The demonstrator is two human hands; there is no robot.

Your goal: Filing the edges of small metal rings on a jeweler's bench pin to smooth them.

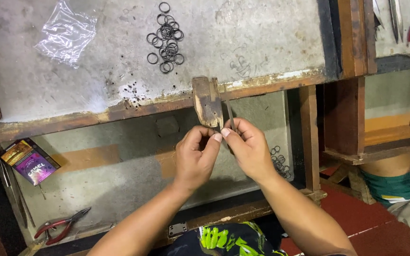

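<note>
Head view: left hand (195, 156), right hand (247, 147) pinch unseen item beneath wooden peg (207, 102), bench edge (119, 111).

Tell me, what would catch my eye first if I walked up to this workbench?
Probably the two hands meeting at the bench's front edge: the left hand and right hand pinch something small beside a worn wooden peg that juts from the edge. Next, the cluster of small dark rings on the grey benchtop above, and the red-handled pliers in the tray below left.
</note>
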